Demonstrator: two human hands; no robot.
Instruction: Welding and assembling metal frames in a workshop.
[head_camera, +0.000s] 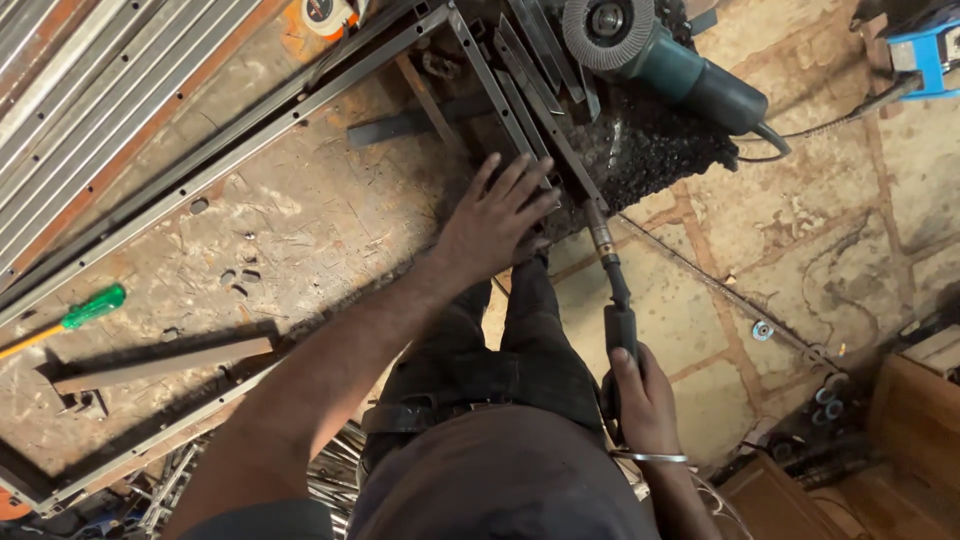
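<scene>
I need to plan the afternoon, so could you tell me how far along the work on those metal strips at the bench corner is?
Laid out: several flat metal strips lie bundled at the corner of the workbench. In hand: the left hand presses flat on them, while the right hand holds a welding torch with its tip at their edge. No arc or finished seam shows, so the joining looks not yet done. The angle grinder lies unused.

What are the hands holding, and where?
Right hand grips the welding torch by its handle. Left hand holds nothing; it lies flat on the metal strips.
</scene>
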